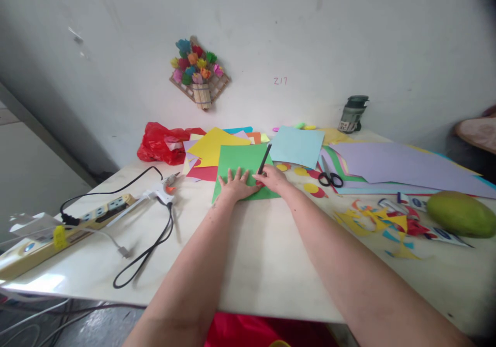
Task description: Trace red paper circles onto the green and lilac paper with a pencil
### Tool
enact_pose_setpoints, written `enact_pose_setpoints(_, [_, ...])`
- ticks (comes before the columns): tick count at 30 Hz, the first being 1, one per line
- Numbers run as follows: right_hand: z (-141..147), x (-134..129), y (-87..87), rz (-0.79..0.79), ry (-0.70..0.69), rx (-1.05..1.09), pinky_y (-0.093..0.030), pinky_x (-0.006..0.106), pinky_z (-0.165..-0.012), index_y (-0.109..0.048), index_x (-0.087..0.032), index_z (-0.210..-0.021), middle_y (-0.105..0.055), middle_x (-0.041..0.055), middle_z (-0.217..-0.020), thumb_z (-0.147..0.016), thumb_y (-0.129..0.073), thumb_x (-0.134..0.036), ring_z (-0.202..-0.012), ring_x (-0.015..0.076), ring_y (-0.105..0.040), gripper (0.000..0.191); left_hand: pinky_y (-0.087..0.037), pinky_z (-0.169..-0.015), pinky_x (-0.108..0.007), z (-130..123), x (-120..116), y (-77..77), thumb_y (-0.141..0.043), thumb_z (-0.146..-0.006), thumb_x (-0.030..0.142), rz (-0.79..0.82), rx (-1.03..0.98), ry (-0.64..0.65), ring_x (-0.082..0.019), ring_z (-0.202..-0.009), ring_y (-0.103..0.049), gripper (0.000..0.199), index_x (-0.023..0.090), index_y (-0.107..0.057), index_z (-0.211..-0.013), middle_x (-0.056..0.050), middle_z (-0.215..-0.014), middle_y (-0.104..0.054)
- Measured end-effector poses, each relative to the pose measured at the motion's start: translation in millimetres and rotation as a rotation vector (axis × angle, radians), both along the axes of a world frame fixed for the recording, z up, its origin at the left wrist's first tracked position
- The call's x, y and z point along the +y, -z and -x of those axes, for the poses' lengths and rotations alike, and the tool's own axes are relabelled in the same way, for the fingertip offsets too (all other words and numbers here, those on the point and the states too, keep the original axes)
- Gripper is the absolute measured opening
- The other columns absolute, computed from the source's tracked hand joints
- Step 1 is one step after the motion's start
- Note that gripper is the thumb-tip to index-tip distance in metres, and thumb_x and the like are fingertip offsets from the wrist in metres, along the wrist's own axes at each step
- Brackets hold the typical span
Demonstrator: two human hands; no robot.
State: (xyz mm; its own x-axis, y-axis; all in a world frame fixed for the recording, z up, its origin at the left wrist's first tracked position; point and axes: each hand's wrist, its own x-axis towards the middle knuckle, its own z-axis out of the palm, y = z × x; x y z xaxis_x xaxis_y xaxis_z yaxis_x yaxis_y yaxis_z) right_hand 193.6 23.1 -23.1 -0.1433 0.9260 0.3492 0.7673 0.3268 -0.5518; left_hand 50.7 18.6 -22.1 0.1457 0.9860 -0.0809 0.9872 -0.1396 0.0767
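Observation:
A green sheet of paper (242, 157) lies on the table in front of me. My left hand (235, 185) rests flat on its lower part with the fingers spread. My right hand (274, 178) grips a dark pen (265, 157), held upright and tilted slightly, over the sheet's right side. Something small and red shows by my right fingertips, mostly covered by the hand. Just right of the sheet lie red and yellow paper circles (312, 188). Black-handled scissors (330, 179) lie farther right.
Coloured sheets, including a yellow one (215, 148) and a light blue one (297, 145), lie behind. At left are a glue gun (165, 191) with its cord and a power strip (104, 211). Paper scraps (372, 220), a green mango (461, 214) and a bottle (353, 114) stand or lie right.

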Motion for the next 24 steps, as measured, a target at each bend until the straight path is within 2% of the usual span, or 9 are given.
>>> enact_pose_setpoints(8, [0.5, -1.5, -2.1, 0.011, 0.008, -0.016, -0.034, 0.021, -0.054, -0.061, -0.020, -0.076, -0.063, 0.0007, -0.079, -0.071, -0.053, -0.040, -0.067, 0.0118, -0.054, 0.023, 0.002, -0.093, -0.063, -0.4, 0.5, 0.4, -0.017, -0.062, 0.077, 0.005, 0.033, -0.006, -0.032, -0.126, 0.005, 0.085, 0.033, -0.012, -0.134, 0.005, -0.142, -0.003])
enact_pose_setpoints(24, [1.0, 7.4, 5.3, -0.027, 0.033, -0.014, -0.038, 0.023, -0.059, -0.062, -0.020, -0.076, -0.063, 0.0024, -0.084, -0.070, -0.053, -0.042, -0.070, 0.0131, -0.055, 0.025, 0.001, -0.093, -0.062, -0.7, 1.2, 0.6, -0.019, -0.064, 0.074, -0.001, 0.029, -0.013, -0.032, -0.127, 0.005, 0.081, 0.035, -0.011, -0.134, 0.006, -0.141, -0.003])
